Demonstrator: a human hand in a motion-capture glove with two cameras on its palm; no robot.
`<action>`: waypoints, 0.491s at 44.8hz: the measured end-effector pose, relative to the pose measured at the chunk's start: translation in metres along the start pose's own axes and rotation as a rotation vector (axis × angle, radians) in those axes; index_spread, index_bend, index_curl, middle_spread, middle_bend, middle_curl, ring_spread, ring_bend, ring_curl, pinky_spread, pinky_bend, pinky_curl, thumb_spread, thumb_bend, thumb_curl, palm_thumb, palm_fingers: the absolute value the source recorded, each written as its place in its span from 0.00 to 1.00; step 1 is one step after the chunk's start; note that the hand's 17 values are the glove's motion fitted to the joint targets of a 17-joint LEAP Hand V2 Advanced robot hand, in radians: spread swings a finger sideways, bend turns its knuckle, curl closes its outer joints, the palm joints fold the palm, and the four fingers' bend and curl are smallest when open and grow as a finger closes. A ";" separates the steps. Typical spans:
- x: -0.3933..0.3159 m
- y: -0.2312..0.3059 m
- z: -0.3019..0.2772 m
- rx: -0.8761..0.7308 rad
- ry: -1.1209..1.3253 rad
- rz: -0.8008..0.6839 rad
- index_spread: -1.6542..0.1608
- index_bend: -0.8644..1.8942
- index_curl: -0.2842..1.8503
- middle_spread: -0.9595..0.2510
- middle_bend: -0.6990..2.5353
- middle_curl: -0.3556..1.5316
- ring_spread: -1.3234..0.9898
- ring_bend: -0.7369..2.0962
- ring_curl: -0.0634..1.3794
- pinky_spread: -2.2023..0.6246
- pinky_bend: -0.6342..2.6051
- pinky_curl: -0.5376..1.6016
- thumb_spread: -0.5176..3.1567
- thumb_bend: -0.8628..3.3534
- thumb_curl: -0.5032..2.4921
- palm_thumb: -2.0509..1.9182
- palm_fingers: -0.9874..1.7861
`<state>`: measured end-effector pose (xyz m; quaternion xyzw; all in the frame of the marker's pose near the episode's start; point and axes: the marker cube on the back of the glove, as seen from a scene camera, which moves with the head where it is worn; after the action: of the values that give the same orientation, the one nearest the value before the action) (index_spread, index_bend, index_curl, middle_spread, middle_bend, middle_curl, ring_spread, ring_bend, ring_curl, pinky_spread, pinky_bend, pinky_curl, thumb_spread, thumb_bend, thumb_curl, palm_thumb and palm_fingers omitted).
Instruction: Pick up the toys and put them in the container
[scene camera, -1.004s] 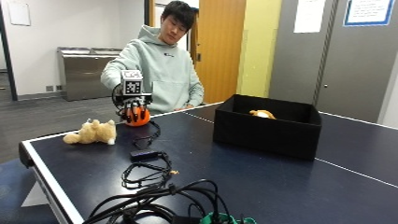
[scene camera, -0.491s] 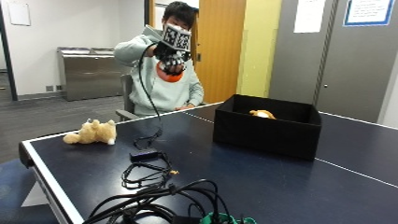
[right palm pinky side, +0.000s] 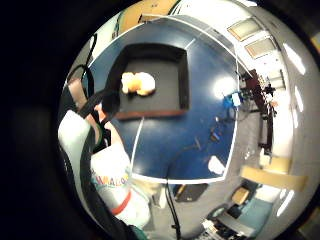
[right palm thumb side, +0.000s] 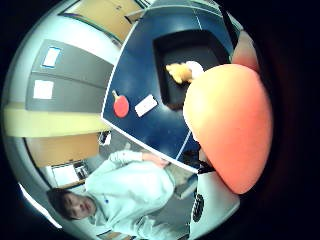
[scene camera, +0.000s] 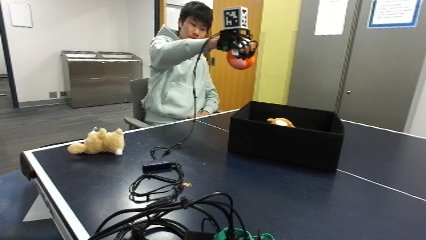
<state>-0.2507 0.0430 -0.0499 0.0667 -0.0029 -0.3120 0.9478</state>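
Gripping an orange ball (scene camera: 240, 61) from above, the gloved right hand (scene camera: 236, 41) hangs raised high over the near end of the black container (scene camera: 286, 134) in the outside view, where a small orange toy (scene camera: 281, 121) lies inside and a tan plush toy (scene camera: 100, 142) sits on the blue table (scene camera: 373, 165) well apart from it. The little finger side palm view looks down into the container (right palm pinky side: 183, 70) at the toy (right palm pinky side: 137, 83) on its floor. In the thumb side palm view the ball (right palm thumb side: 230, 125) fills much of the frame, close against the palm.

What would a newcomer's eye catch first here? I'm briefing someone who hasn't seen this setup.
The gloved right hand, raised high above the black container, grips an orange ball. A yellow-orange toy already lies inside the container, and a tan plush toy waits near the blue table's far corner.
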 end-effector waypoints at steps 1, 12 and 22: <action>0.002 -0.013 0.007 0.028 0.030 0.121 0.70 0.39 0.38 0.55 0.43 0.47 0.42 0.65 0.42 0.65 0.54 0.47 0.27 0.23 0.44 0.70 0.69; 0.003 -0.076 0.080 0.069 -0.028 0.296 0.70 0.37 0.40 0.54 0.40 0.48 0.42 0.66 0.44 0.65 0.56 0.49 0.28 0.22 0.46 0.71 0.60; 0.014 -0.079 0.091 -0.098 -0.014 0.296 0.73 0.37 0.39 0.68 0.31 0.45 0.50 0.49 0.37 0.73 0.54 0.48 0.39 0.18 0.40 0.61 0.23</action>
<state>-0.2902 -0.0397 0.0293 0.0171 -0.0042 -0.1691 0.9854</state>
